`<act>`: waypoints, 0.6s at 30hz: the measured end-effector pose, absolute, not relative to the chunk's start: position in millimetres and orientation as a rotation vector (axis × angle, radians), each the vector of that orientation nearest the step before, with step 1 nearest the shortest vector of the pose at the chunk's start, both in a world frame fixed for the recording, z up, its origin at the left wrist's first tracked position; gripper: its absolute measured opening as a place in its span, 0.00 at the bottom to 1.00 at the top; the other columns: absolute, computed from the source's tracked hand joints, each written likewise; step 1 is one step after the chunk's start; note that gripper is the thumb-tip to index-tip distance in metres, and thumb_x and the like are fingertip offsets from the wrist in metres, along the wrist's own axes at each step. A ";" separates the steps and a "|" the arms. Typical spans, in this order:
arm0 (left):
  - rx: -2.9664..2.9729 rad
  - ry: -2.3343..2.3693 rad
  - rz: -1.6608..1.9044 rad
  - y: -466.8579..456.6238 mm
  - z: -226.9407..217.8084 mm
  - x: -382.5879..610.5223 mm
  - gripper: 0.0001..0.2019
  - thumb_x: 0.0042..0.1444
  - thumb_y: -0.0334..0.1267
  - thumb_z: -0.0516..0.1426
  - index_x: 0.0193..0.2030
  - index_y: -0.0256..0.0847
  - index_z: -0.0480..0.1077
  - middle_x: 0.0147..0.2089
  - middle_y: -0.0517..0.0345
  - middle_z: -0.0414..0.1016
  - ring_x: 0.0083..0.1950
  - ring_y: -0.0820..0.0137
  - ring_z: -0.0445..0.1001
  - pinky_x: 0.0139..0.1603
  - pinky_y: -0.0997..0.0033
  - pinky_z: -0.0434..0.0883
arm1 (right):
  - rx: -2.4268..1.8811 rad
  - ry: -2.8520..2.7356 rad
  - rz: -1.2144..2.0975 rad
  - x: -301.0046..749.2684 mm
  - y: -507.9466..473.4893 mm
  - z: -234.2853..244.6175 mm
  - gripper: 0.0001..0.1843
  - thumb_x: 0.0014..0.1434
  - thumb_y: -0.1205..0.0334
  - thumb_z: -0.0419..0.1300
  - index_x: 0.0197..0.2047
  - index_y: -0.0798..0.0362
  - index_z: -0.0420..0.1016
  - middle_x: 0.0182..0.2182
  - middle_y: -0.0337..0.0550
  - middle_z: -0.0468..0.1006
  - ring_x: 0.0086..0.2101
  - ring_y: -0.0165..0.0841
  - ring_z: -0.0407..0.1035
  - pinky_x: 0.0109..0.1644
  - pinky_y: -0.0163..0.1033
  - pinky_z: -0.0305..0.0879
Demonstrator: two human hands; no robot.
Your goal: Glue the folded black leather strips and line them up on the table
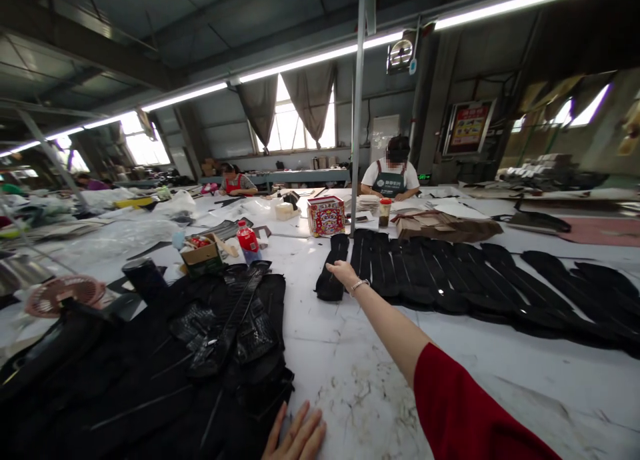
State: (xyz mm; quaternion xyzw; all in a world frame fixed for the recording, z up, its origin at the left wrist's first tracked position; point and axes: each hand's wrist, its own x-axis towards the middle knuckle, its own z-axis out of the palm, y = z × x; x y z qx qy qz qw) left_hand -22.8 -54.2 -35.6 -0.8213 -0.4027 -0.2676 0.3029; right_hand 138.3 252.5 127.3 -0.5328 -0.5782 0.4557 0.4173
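My right hand [343, 272] reaches far out over the white table [350, 380], a bracelet on its wrist and a red sleeve on the arm. It touches the near end of a narrow stack of black pieces [331, 267], fingers curled on it. To its right lies a long row of overlapping black pieces [480, 280]. My left hand [296, 439] rests flat at the bottom edge, fingers spread, beside a big pile of black leather pieces [200, 353].
A red-capped bottle [248, 241], a small cardboard box [202, 255], a patterned red box [326, 215] and a pink fan [64, 293] stand on the table. A metal pole [357, 113] rises mid-table. A person in an apron [391, 173] sits at the far side; others sit further left.
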 end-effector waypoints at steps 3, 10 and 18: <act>-2.331 -1.067 -0.628 -56.8 -17.7 -28.5 0.20 0.64 0.45 0.50 0.60 0.44 0.68 0.56 0.56 0.76 0.63 0.65 0.66 0.73 0.58 0.36 | -1.263 -1.280 1.348 142.3 221.4 127.0 0.18 0.64 0.56 0.58 0.54 0.54 0.68 0.51 0.47 0.72 0.46 0.39 0.71 0.48 0.50 0.71; -2.669 -1.200 -0.829 -92.9 37.7 -11.6 0.20 0.57 0.41 0.56 0.57 0.42 0.67 0.47 0.51 0.78 0.52 0.62 0.74 0.67 0.56 0.54 | -1.147 -1.048 1.810 177.2 70.7 107.4 0.06 0.57 0.63 0.64 0.34 0.57 0.72 0.33 0.48 0.79 0.30 0.34 0.76 0.39 0.41 0.73; -2.024 -2.054 -0.746 -46.4 117.8 -60.7 0.17 0.61 0.39 0.51 0.56 0.39 0.67 0.56 0.46 0.73 0.57 0.60 0.69 0.63 0.57 0.58 | -0.941 -0.777 1.951 257.9 -61.2 77.5 0.25 0.33 0.74 0.66 0.39 0.54 0.78 0.43 0.51 0.81 0.50 0.45 0.73 0.58 0.44 0.65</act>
